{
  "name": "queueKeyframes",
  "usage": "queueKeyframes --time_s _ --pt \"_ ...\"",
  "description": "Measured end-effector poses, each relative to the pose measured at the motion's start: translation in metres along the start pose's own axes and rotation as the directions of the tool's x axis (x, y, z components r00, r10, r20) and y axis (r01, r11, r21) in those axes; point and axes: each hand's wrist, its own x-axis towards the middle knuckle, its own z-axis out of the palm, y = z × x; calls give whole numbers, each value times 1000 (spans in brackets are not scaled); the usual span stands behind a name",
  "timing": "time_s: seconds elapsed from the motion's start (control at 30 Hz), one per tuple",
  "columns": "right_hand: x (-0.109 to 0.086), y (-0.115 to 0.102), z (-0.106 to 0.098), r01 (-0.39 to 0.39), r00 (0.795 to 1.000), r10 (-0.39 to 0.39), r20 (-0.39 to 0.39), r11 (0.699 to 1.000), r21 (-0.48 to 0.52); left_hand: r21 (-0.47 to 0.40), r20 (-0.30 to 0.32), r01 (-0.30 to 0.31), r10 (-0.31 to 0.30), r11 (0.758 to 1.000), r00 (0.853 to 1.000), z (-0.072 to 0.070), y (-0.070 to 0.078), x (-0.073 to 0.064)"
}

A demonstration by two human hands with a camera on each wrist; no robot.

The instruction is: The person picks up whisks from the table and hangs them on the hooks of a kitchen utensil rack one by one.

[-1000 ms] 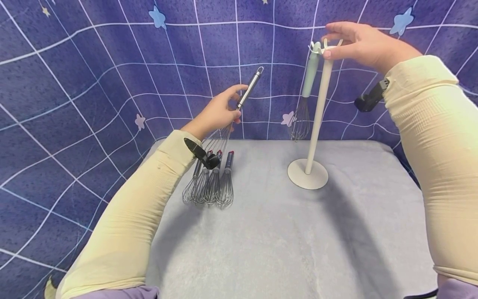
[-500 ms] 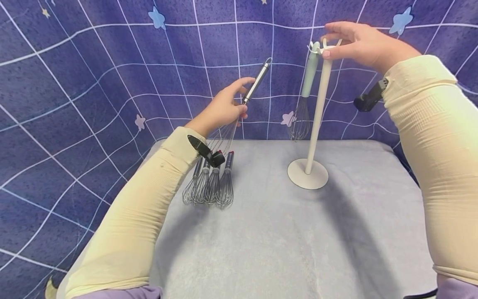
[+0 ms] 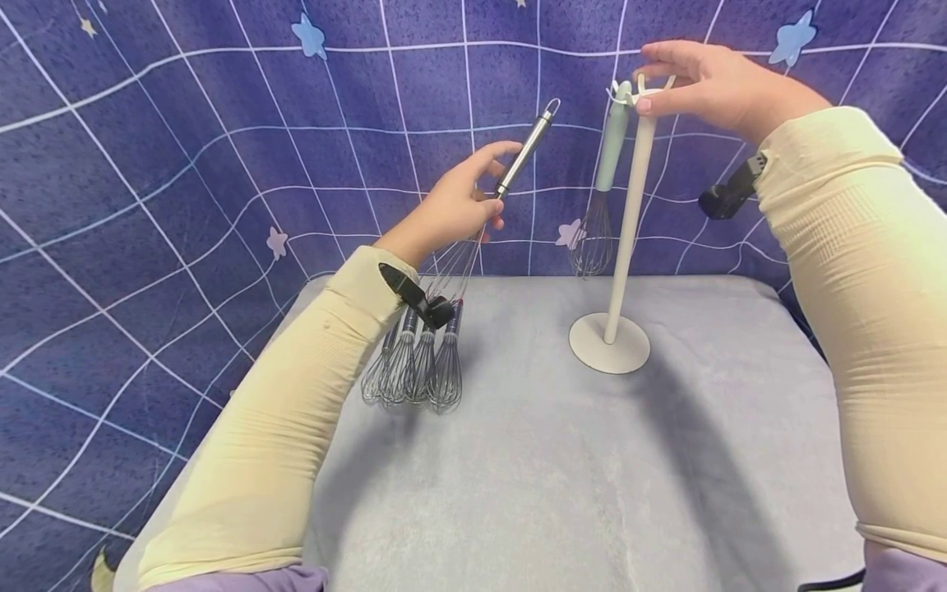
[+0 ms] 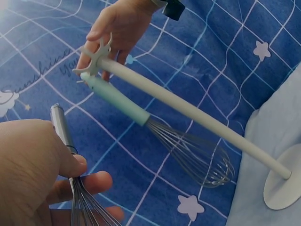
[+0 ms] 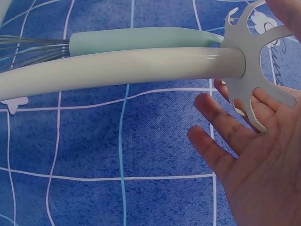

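Observation:
My left hand [image 3: 460, 204] pinches a steel whisk [image 3: 524, 154] near where handle and wires meet. The whisk tilts up to the right, its hanging loop uppermost and its wires trailing below the hand. In the head view, my right hand [image 3: 728, 92] is at the top of a cream utensil stand [image 3: 629, 222], thumb and fingers round the ring of hooks. From one hook hangs a whisk with a mint-green handle [image 4: 121, 103]. In the right wrist view, the hooks [image 5: 256, 52] lie against the palm, with the fingers [image 5: 207, 146] loosely bent.
Several metal whisks [image 3: 425, 370] lie side by side at the left of the grey cloth-covered table [image 3: 533, 469], partly under my left forearm. The stand's round base [image 3: 592, 349] sits toward the back right. A blue gridded curtain [image 3: 370, 99] hangs behind.
My left hand has moved right and slightly up with the steel whisk, bringing its handle nearer the stand's top. My right hand and the stand have stayed in place.

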Motion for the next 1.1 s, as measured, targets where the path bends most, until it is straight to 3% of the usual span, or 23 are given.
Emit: queueKeyframes --time_s 0.43,0.77,1.1 --pt "1 1 -1 1 1000 -1 5 1000 12 -22 3 -28 28 999 1000 9 16 5" --pt "-1 -1 -1 -11 1000 11 18 1000 -7 -27 20 -34 34 999 999 15 36 -3" --pt "0 -2 -1 -26 1000 25 19 999 19 -39 28 -39 40 998 999 22 38 1"
